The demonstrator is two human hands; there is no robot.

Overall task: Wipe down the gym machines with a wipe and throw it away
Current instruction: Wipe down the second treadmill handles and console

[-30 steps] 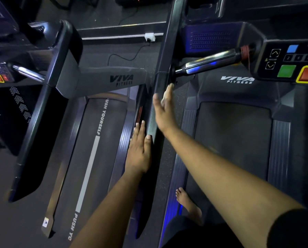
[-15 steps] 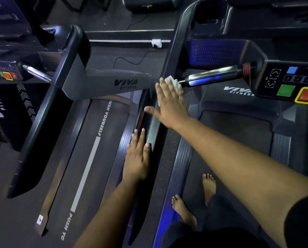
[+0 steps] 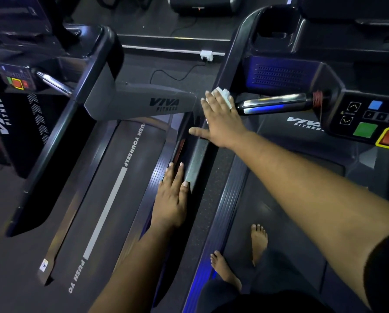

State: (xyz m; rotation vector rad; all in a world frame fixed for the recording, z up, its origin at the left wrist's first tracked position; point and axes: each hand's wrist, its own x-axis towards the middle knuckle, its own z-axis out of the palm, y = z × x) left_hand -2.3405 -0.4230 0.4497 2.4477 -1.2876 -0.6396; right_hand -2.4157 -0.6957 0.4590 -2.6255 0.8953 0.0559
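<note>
Right hand point(image 3: 220, 122) flat, fingers straight, presses white wipe point(image 3: 222, 96) onto treadmill side rail point(image 3: 198, 163). Left hand point(image 3: 172, 199) rests flat, fingers together, lower on rail's edge.

My right hand point(image 3: 220, 119) lies flat, fingers point(image 3: 213, 102) straight, pressing the white wipe point(image 3: 222, 96) on the dark side rail point(image 3: 198, 163) just left of the chrome handlebar point(image 3: 277, 105). My left hand point(image 3: 172, 197) rests flat nearer on that rail's edge. Left treadmill belt point(image 3: 112, 199) reads PUSH YOURSELF. Right console point(image 3: 369, 123) shows green and red buttons. My bare feet point(image 3: 259, 242) stand on the right treadmill deck point(image 3: 301, 222).
</note>
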